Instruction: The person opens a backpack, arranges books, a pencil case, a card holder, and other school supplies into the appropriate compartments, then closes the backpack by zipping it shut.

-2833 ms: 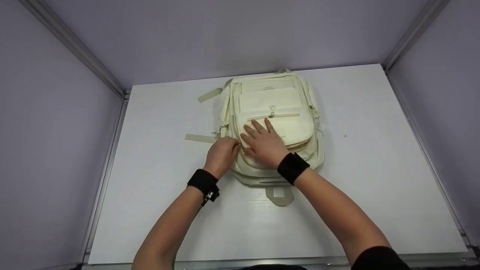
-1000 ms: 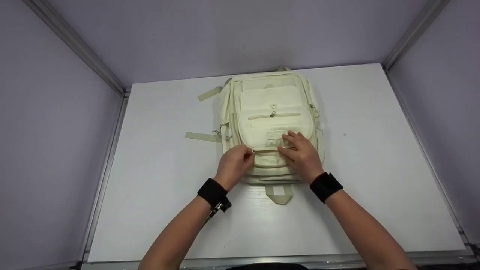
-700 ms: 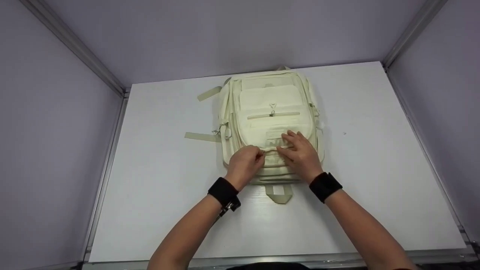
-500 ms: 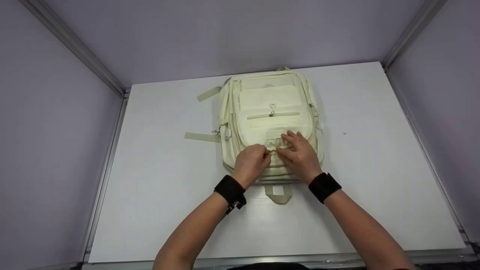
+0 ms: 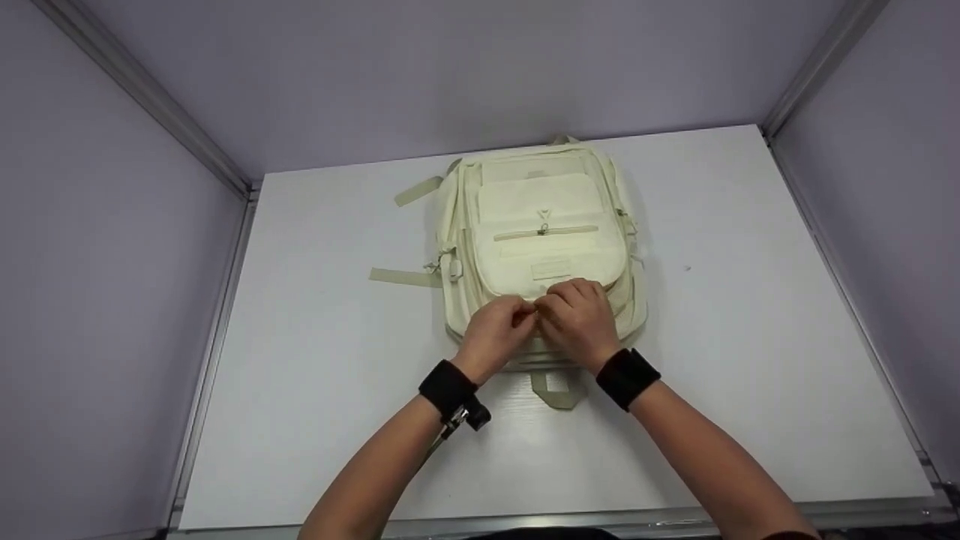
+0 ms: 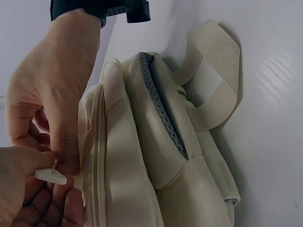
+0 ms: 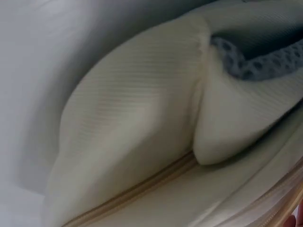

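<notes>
A cream backpack (image 5: 551, 202) lies front up on the white table, its grey-beige loop handle (image 5: 556, 391) pointing toward me. At the front pocket's lower edge, my left hand (image 5: 495, 330) pinches a small pale zipper pull (image 6: 50, 176), seen best in the left wrist view. My right hand (image 5: 581, 319) is right beside it, fingers curled in at the same pocket edge, fingertips meeting the left ones. Its fingers cover part of the zipper (image 6: 97, 156). The right wrist view shows mostly the backpack's corner (image 7: 137, 109), with fingertips (image 7: 291, 221) at its lower right edge.
Two loose straps (image 5: 405, 277) stick out on the backpack's left side. Grey mesh (image 6: 158, 99) lines an opening at the end near the handle. Pale walls (image 5: 360, 82) surround the table (image 5: 315, 420) on three sides, and a tiny speck (image 5: 688, 268) lies to the right.
My left hand has slid right along the pocket's lower edge, then slightly back left. My right hand, earlier spread on the pocket, has come in beside it with fingers curled.
</notes>
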Demonstrator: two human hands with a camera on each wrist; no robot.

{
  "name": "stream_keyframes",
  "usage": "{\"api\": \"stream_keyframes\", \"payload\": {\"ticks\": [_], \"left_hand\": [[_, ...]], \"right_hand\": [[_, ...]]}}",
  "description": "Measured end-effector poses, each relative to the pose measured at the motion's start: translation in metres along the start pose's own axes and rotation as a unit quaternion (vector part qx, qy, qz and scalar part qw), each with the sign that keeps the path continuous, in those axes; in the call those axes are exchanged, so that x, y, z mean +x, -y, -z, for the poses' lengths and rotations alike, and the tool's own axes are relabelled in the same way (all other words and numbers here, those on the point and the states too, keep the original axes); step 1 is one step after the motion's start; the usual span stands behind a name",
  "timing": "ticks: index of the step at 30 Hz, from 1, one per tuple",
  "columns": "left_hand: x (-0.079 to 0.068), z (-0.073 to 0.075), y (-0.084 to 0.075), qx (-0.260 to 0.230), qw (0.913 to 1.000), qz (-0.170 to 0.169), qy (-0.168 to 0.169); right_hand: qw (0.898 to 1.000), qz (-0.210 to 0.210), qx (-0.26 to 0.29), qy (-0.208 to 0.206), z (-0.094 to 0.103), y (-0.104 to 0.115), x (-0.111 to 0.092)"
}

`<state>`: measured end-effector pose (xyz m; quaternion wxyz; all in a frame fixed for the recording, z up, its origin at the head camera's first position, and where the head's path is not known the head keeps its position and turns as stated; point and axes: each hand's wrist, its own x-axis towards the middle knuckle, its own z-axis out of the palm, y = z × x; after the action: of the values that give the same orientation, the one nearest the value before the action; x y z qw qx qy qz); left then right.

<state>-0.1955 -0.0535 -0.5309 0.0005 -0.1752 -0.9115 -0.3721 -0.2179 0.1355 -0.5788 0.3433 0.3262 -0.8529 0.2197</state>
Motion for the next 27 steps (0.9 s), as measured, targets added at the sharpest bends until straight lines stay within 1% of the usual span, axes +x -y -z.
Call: {"api": "stream_keyframes", "payload": {"ticks": [2,3,4,5,6,8,9,10,11,12,14,17,21,27], "left_hand": [[0.000,0.002,0.002,0.017,0.9996,-0.022,-0.007],[0.000,0.003,0.004,0.039,0.9983,-0.040,-0.017],[0.001,0.003,0.006,0.068,0.9952,-0.064,-0.031],[0.003,0.004,0.008,0.102,0.9895,-0.090,-0.047],[0.005,0.004,0.011,0.138,0.9810,-0.119,-0.067],[0.010,0.003,0.017,0.201,0.9585,-0.174,-0.104],[0.012,0.003,0.020,0.224,0.9475,-0.195,-0.119],[0.014,0.002,0.023,0.239,0.9391,-0.211,-0.127],[0.016,0.002,0.024,0.249,0.9340,-0.221,-0.131],[0.017,0.001,0.026,0.253,0.9316,-0.226,-0.131],[0.019,0.000,0.028,0.256,0.9318,-0.226,-0.124],[0.019,0.001,0.027,0.253,0.9383,-0.211,-0.105],[0.020,0.003,0.025,0.236,0.9471,-0.196,-0.094],[0.019,0.007,0.024,0.219,0.9567,-0.176,-0.077]], "right_hand": [[1.000,-0.006,0.005,-0.005,-0.001,0.001,0.001],[1.000,-0.010,0.008,-0.007,-0.001,0.002,0.001],[1.000,-0.015,0.012,-0.011,-0.001,0.002,0.001],[1.000,-0.020,0.014,-0.016,-0.001,0.003,0.001],[0.999,-0.025,0.015,-0.018,-0.001,0.003,0.001],[0.999,-0.035,0.017,-0.019,0.000,0.004,0.000],[0.999,-0.041,0.019,-0.018,0.001,0.005,0.000],[0.999,-0.046,0.020,-0.018,0.001,0.006,0.000],[0.998,-0.050,0.021,-0.017,0.001,0.006,0.000],[0.998,-0.056,0.021,-0.014,0.002,0.006,0.000],[0.997,-0.066,0.024,-0.015,0.002,0.006,0.000],[0.997,-0.075,0.022,-0.016,0.003,0.006,0.001],[0.996,-0.082,0.014,-0.014,0.008,0.003,0.001],[0.995,-0.096,0.013,-0.014,0.022,-0.008,-0.004]]}}
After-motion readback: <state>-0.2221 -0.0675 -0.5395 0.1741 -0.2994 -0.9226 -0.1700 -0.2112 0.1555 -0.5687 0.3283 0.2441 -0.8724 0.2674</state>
